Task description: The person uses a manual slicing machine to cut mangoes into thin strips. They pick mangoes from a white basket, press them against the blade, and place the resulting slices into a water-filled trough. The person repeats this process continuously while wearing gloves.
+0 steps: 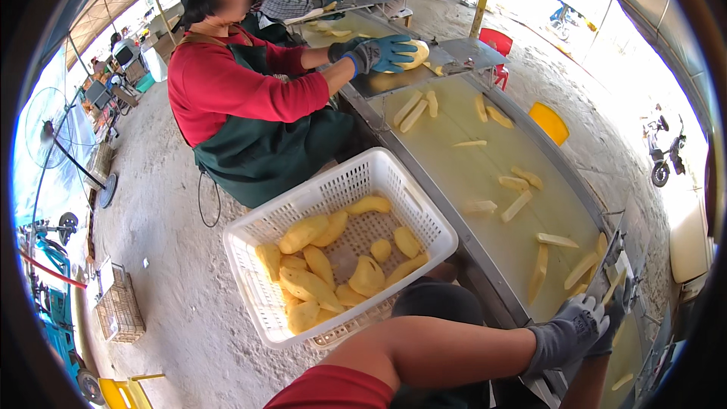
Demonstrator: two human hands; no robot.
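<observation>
My left hand (pixel 569 321), in a grey knit work glove, is at the lower right over the metal trough's edge. Close against it is my right hand (pixel 613 318), in a darker glove, with a pale cut tuber strip (pixel 615 286) upright at its fingers. The left fingertips are beside the strip; whether they grip it is hidden. Both hands are next to a metal cutting fixture (pixel 623 258) mounted across the trough. Cut strips (pixel 580 270) lie in cloudy water in the trough (pixel 448 173). A white perforated plastic crate (pixel 341 182) holds peeled yellow tubers (pixel 309 287).
Across the crate, a co-worker in a red top and dark green apron (pixel 267 142) holds a large peeled tuber (pixel 417 55) over the trough. A red chair (pixel 496 42) and a yellow chair (pixel 548 123) stand beyond the trough. A wire basket (pixel 120 309) and standing fan are left.
</observation>
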